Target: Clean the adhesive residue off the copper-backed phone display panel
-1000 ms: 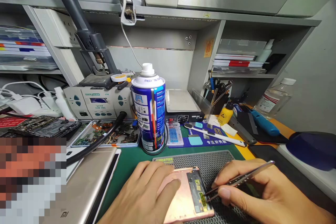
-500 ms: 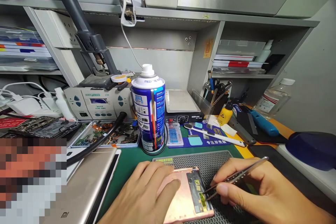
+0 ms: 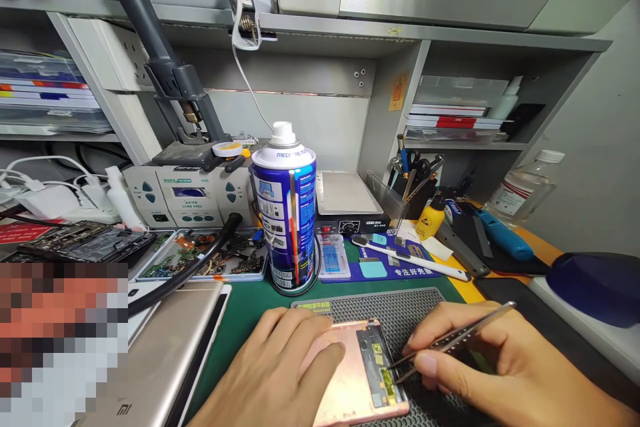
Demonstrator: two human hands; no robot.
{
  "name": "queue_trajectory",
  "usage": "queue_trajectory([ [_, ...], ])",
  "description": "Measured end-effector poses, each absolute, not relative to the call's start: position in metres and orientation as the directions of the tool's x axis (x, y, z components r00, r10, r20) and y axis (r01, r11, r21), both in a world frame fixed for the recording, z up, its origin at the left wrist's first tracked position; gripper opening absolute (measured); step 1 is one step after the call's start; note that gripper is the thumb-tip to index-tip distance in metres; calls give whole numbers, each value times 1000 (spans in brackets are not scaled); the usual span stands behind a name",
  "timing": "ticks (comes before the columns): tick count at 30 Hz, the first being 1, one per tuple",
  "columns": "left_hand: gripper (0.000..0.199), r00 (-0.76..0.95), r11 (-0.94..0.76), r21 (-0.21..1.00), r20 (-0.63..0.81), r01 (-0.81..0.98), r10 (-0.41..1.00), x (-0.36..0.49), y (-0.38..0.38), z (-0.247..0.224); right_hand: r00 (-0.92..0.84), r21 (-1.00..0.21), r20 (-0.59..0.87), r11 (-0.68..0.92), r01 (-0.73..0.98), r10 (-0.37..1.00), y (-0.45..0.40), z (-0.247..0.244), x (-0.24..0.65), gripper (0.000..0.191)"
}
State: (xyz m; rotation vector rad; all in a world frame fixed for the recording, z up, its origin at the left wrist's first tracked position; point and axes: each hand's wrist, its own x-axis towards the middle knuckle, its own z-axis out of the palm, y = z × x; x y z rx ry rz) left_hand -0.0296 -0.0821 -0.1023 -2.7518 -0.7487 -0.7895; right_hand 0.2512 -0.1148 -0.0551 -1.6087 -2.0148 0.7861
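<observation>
A copper-pink phone panel lies on the dark textured mat. Along its right end runs a dark strip bearing a yellow-green patch. My left hand holds the panel from the left, thumb across its face and the other fingers along its far edge. In my right hand a pair of metal tweezers is pinched between thumb and fingers. Both tips are at the patch near the panel's right edge; whether they grip anything is too small to tell.
A blue spray can stands beyond the mat. To the left lie a gold phone or tablet and a tray of small parts, crossed by a black hose. A white brush and a yellow bottle sit behind.
The whole view has shifted very slightly. Both hands, the panel and the tweezers keep nearly the same positions, with the tips still at the yellow-green patch.
</observation>
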Motion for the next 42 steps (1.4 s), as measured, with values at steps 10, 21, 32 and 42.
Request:
queue_trajectory([
  [10, 49, 741, -852, -33, 511, 523, 436, -30, -84, -101, -216, -667, -29, 142, 732, 976, -114, -56, 251, 29],
  [21, 49, 739, -855, -46, 529, 517, 418, -30, -82, -100, -221, -667, -21, 151, 729, 975, -114, -54, 251, 28],
  [32, 47, 743, -855, -34, 513, 518, 430, -30, -83, -101, -220, -679, -19, 149, 719, 975, -115, -55, 253, 31],
  [42, 45, 755, -854, -36, 488, 519, 438, -31, -84, -98, -223, -697, 30, 180, 694, 974, -114, -48, 249, 31],
])
